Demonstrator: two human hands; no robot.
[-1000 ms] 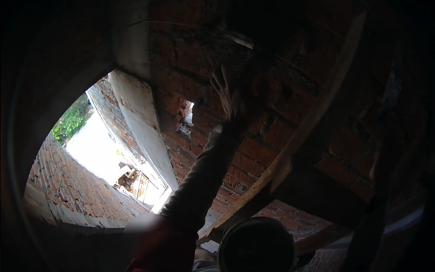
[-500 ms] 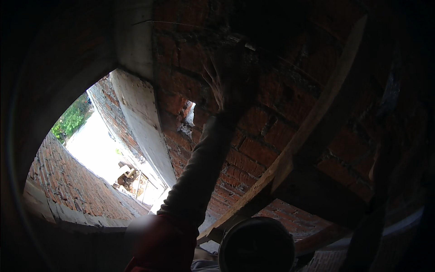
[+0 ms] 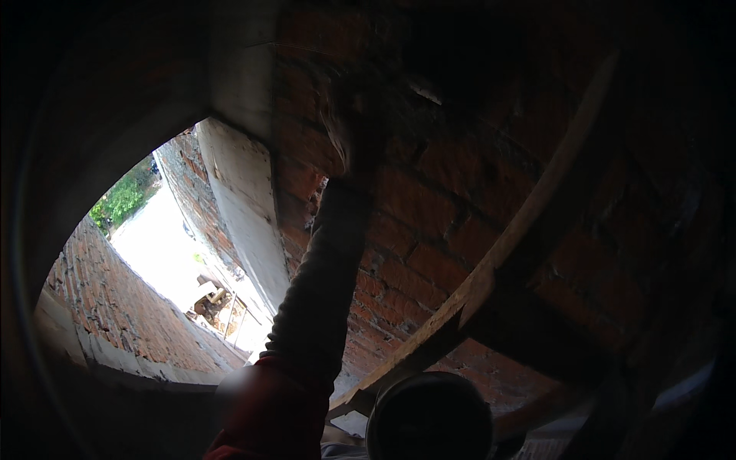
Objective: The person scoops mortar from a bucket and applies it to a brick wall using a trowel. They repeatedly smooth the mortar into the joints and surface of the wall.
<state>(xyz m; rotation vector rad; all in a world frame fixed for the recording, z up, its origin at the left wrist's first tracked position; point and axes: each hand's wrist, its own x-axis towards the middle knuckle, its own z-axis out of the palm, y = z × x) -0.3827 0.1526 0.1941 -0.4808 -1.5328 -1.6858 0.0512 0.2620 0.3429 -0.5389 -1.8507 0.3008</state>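
My left arm, in a grey sleeve with red at the upper part, reaches up along a red brick wall (image 3: 418, 199). At its end my left hand (image 3: 349, 130) lies against the bricks, fingers stretched out, mostly in shadow. A thin bright strip (image 3: 425, 95) shows on the wall beyond the hand; I cannot make out what it is. On the right side, deep shadow hides my right hand, with only a dark arm shape and a faint glint near it. Below, between the arms, stands a dark round bucket-like container (image 3: 429, 418).
A long wooden beam (image 3: 502, 249) slants across the wall, with dark timber (image 3: 537, 330) joined below it. At left, a pale concrete post (image 3: 241, 195) edges a bright opening onto ground far below, with another brick wall (image 3: 126, 307) and green plants (image 3: 126, 198).
My left hand has shifted left and slightly down on the wall, and its forearm now covers most of the small bright gap in the bricks. The right arm's shape has sunk deeper into shadow.
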